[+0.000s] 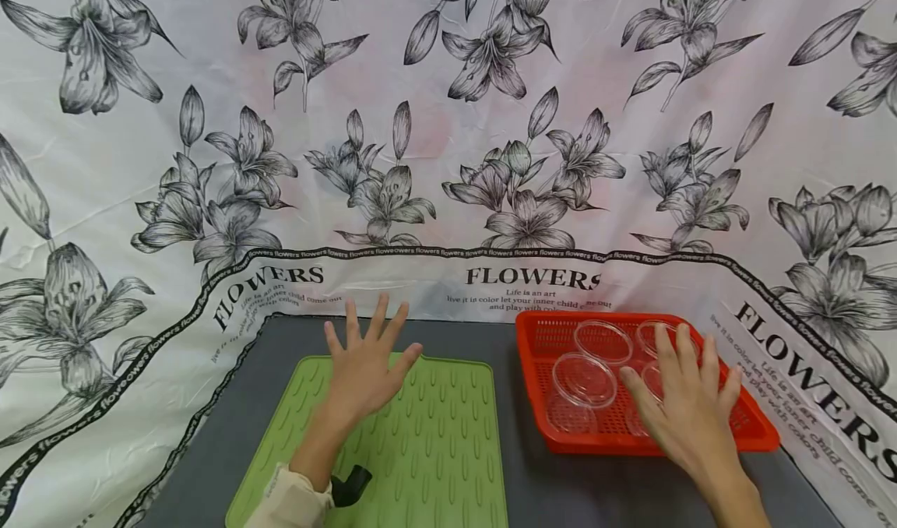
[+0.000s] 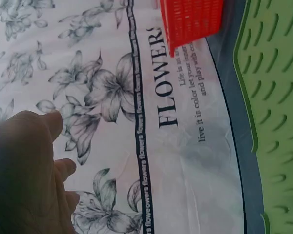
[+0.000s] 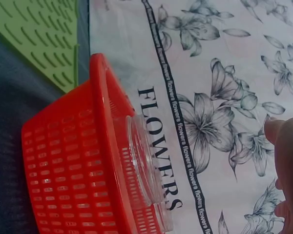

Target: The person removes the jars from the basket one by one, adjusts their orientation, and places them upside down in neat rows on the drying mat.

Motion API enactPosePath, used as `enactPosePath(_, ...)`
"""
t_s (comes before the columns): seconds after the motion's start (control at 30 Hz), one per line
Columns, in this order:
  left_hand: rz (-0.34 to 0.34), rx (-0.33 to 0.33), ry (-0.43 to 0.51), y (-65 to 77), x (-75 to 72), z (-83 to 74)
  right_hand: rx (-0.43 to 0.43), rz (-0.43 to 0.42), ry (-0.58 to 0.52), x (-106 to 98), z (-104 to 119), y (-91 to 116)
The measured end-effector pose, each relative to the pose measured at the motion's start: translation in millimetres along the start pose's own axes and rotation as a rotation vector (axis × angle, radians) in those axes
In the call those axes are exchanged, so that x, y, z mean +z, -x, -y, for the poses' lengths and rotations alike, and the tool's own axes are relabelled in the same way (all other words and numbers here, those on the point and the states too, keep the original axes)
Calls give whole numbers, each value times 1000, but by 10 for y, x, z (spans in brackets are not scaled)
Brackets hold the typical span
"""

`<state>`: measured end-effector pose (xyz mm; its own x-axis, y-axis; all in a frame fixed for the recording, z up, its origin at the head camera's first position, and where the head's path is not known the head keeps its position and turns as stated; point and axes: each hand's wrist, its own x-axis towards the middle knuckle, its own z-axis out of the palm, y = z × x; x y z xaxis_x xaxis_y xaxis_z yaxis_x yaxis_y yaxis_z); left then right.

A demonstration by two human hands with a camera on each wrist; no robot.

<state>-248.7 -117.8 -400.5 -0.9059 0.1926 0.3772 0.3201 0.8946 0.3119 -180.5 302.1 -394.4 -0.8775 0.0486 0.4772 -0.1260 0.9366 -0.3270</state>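
Observation:
My left hand [image 1: 364, 376] is raised over the far part of a green ridged mat [image 1: 434, 442], its fingers spread and nothing in them. On the right, my right hand [image 1: 690, 411] hovers above a red plastic basket [image 1: 596, 441], fingers also spread apart, empty. Several clear round plastic containers [image 1: 585, 380] stand inside the basket, some partly hidden behind the right hand. In the right wrist view, one clear container [image 3: 141, 161] shows just above the basket's rim, with the right hand [image 3: 288, 165] well off to the side.
A dark grey tabletop [image 1: 510, 403] lies under the mat and basket. White cloth [image 1: 392, 286] printed with black lilies and lettering hangs behind and along both sides. A black strap piece [image 1: 352, 486] sits at the left wrist, beside a pale sleeve [image 1: 290, 501].

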Motion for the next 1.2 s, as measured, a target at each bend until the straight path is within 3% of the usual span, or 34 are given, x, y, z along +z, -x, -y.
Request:
enactPosePath(0.67, 72, 104, 15, -190, 186, -513, 46, 28, 30, 173, -46, 55)
enactPosePath(1.2, 117, 161, 5, -134, 501, -814, 37, 54, 43, 371, -65, 85)
